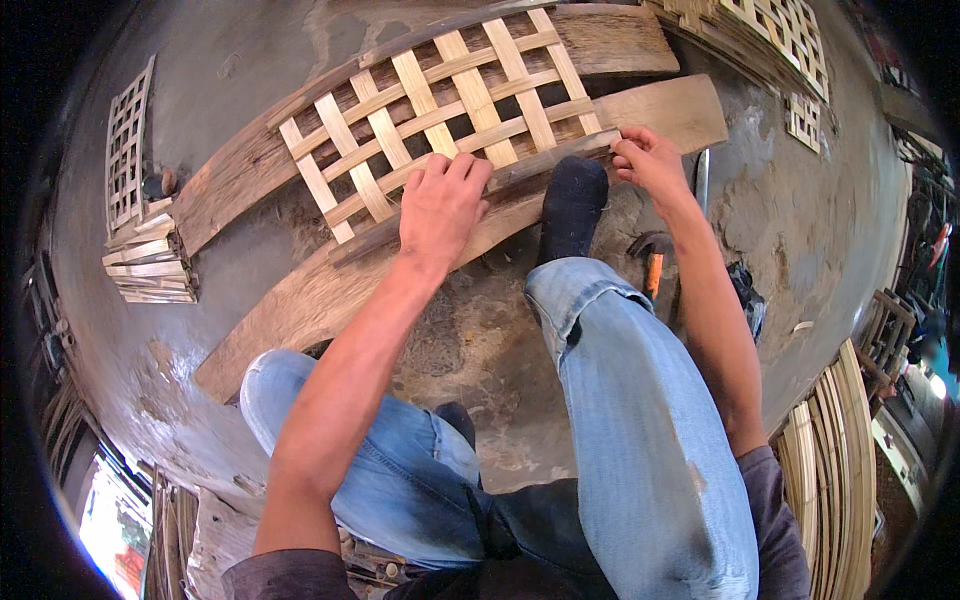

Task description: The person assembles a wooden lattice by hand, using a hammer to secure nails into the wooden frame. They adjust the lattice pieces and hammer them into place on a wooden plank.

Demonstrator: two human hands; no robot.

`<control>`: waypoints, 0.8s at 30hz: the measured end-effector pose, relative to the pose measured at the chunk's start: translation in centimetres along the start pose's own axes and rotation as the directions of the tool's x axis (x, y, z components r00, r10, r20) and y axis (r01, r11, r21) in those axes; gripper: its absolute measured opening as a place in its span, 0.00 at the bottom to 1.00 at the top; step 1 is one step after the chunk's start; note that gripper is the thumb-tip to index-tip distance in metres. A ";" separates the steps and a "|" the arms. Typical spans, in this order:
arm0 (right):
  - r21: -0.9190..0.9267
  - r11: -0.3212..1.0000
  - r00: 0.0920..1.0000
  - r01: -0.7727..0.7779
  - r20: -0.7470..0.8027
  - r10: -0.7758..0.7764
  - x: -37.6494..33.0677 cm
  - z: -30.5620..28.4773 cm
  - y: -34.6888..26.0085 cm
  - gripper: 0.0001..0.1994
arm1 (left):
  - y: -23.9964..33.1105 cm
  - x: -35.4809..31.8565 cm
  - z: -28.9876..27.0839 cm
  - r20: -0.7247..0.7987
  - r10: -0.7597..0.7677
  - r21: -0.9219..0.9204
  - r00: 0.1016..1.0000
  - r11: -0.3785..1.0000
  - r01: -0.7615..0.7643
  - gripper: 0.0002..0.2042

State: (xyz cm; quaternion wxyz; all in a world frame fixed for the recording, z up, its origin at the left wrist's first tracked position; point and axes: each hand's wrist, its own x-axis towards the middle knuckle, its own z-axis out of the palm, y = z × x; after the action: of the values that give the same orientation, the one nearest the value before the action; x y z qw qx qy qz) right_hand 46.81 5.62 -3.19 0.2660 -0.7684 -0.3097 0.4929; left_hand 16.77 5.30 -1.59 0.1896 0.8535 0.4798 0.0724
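A woven lattice of pale bamboo strips (481,110) lies slanting across two long wooden planks. Along its near edge runs a thin wooden batten (548,158). My left hand (443,208) is over the middle of that edge, its fingers bent down together onto the strip ends; the thumb is mostly hidden. At the batten's right end my right hand (652,168) is closed in a pinch, thumb and forefinger at its tip. Between my hands my foot in a black sock (575,200) rests with its toes against the batten on the near plank (290,310).
A hammer with an orange handle (653,272) lies right of my foot. Bamboo slats (150,265) are piled at the left, beside another lattice (128,150). More lattices (775,45) are stacked at the far right. Long strips (830,470) lie at lower right.
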 end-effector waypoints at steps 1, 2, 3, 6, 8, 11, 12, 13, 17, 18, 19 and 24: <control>0.004 1.000 1.000 -0.024 0.000 0.024 -0.1 -0.1 0.0 0.18 | -0.1 0.1 0.1 0.008 0.006 0.015 1.000 1.000 -0.007 0.22; 0.009 0.999 0.999 -0.048 0.000 0.048 -0.2 -0.1 -0.3 0.18 | -0.1 0.2 0.1 0.001 0.012 0.016 1.000 1.000 -0.012 0.22; 0.014 0.997 0.997 -0.072 0.000 0.072 -0.3 -0.2 -0.5 0.17 | -0.2 0.3 0.2 -0.005 0.017 0.017 1.000 1.000 -0.017 0.22; 0.030 0.995 0.995 -0.099 -0.016 0.100 -1.0 -0.1 -0.9 0.19 | -0.1 0.5 0.1 -0.082 0.032 -0.019 0.996 0.999 -0.033 0.21; 0.130 0.986 0.995 -0.103 0.015 0.102 -0.7 -0.4 -1.1 0.21 | -0.1 0.6 -0.2 -0.119 0.030 -0.057 0.992 0.998 -0.037 0.20; 0.305 0.951 0.997 -0.054 0.063 0.036 -0.5 -1.1 -0.3 0.21 | -0.1 1.0 -0.8 -0.159 0.028 -0.100 0.987 0.994 -0.045 0.19; 0.367 0.930 0.997 -0.025 0.074 -0.002 -0.3 -1.4 0.1 0.22 | -0.2 1.0 -1.0 -0.160 0.034 -0.113 0.986 0.992 -0.053 0.19; 0.344 0.939 0.993 0.007 0.112 -0.048 0.1 -1.8 0.5 0.22 | -0.3 1.0 -1.2 -0.162 0.039 -0.126 0.986 0.990 -0.060 0.19; 0.283 0.944 0.964 0.169 0.152 -0.218 1.4 -2.6 2.6 0.24 | -0.3 1.5 -1.7 -0.166 0.071 -0.173 0.984 0.980 -0.100 0.19; 0.278 0.936 0.955 0.217 0.138 -0.263 1.5 -2.4 2.9 0.24 | -0.3 1.5 -1.9 -0.156 0.072 -0.184 0.985 0.978 -0.101 0.19; 0.246 0.931 0.944 0.269 0.123 -0.305 1.6 -2.3 3.2 0.25 | -0.3 1.4 -1.9 -0.150 0.074 -0.194 0.986 0.976 -0.102 0.19; 0.023 0.875 0.860 0.483 0.179 -0.479 1.2 -3.0 1.8 0.27 | -0.2 1.1 -2.6 -0.129 0.081 -0.225 0.988 0.968 -0.109 0.20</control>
State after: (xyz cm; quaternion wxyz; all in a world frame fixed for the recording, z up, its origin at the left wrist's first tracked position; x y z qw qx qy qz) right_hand 50.33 4.98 -4.07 0.3428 -0.6225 -0.5196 0.4743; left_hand 16.42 7.01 0.70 0.2553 0.8419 0.4369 0.1876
